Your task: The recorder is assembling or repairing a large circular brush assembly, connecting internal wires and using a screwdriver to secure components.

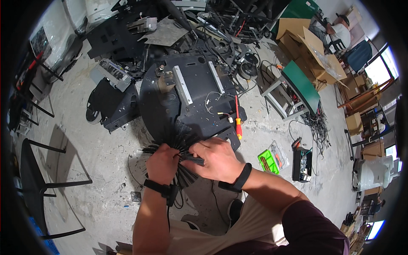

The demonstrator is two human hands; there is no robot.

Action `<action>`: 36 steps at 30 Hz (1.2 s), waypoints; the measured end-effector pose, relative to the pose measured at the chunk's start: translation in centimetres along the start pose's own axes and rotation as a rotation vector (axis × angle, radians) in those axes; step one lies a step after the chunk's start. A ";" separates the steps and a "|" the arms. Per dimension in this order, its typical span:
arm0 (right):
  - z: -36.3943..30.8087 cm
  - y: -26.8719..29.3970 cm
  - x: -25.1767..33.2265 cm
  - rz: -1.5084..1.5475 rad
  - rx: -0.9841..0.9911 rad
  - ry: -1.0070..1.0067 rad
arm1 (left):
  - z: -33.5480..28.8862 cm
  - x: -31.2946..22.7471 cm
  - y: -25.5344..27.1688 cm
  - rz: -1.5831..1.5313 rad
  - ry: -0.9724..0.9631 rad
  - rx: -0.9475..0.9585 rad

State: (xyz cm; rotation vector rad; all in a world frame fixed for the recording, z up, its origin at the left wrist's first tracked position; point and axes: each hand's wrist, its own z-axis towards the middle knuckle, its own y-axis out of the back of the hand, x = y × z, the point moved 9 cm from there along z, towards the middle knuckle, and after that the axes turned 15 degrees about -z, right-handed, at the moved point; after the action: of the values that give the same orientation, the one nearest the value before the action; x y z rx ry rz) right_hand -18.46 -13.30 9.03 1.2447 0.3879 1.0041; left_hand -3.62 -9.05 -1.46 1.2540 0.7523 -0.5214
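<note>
Here, from the left, a black chair [34, 176] stands on the grey concrete floor [110, 178], and a black panel [112, 104] lies farther in, close to a large black rounded plate. Next comes the left hand [162, 163], a dark band [156, 188] around its wrist, its fingers curled in and pinching near the middle of a black bristled brush [184, 173]. The brush sits between the two hands, at the near edge of the rounded plate [196, 83]; its bristles spray out past the left fingertips, upward over the plate's edge and downward below both hands, while its centre is partly hidden by the fingers. On the brush's other side, the right hand [219, 159] reaches in, fingers bent, with a dark tuft of the bristles caught between thumb and forefinger. Just beyond that hand, a red and yellow screwdriver [238, 121] rests beside the plate's right edge. Farther right, a bright green tray [275, 167] lies on the floor, then an open black box [302, 172], with a green-topped stool [302, 87] behind them and a tangle of dark cables [323, 129] alongside it.
</note>
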 end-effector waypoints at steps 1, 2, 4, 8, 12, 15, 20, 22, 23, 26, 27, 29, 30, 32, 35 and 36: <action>-0.1 -0.2 0.0 -0.001 0.000 0.000 | 0.0 -0.1 0.0 -0.001 -0.001 0.000; -0.1 -0.2 0.1 -0.003 -0.020 -0.002 | 0.1 -0.1 -0.1 0.008 0.006 0.007; -0.2 -0.2 0.3 -0.005 -0.040 -0.004 | 0.2 -0.1 -0.2 0.017 0.013 0.013; -0.1 -0.4 0.6 -0.003 0.033 0.016 | 0.2 -0.3 -0.2 0.032 0.008 0.020; -0.1 -0.5 1.5 0.037 0.047 0.247 | 0.2 -0.6 0.2 0.011 0.008 0.007; -0.4 -1.5 1.5 0.081 0.069 0.271 | 0.3 -0.4 0.1 0.010 0.011 0.026; 0.1 -0.6 1.4 0.159 0.040 0.154 | 0.3 -0.3 0.2 0.014 0.004 0.028; 0.3 0.3 1.0 0.147 0.038 0.067 | 0.3 -0.4 0.1 0.016 -0.002 0.033; 0.3 0.1 0.6 0.091 0.105 0.038 | 0.3 -0.7 0.2 0.002 -0.007 0.024; 0.1 -0.5 0.3 0.034 0.177 0.045 | 0.3 -0.8 0.4 -0.010 -0.005 0.017; 0.1 -0.7 0.5 0.033 0.183 0.080 | 0.3 -0.8 0.4 -0.009 0.001 0.020; -0.1 -0.6 0.5 0.017 0.174 0.125 | 0.3 -0.6 0.3 -0.021 0.007 0.014; -0.1 -0.6 0.8 0.001 0.164 0.170 | 0.3 -0.6 0.3 -0.032 0.013 0.007; 0.0 -0.4 0.9 0.021 0.108 0.245 | 0.3 -0.7 0.4 -0.039 0.017 0.013; -0.1 -0.6 0.9 0.023 0.033 0.301 | 0.4 -0.8 0.4 -0.055 0.010 0.026; -0.1 -0.9 0.7 0.006 0.015 0.285 | 0.4 -0.8 0.4 -0.063 0.000 0.032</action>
State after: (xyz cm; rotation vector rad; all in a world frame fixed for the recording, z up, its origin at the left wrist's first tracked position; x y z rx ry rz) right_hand -17.79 -12.67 8.41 1.1184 0.6135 1.1896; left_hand -3.74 -9.32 -0.54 1.2633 0.7880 -0.5872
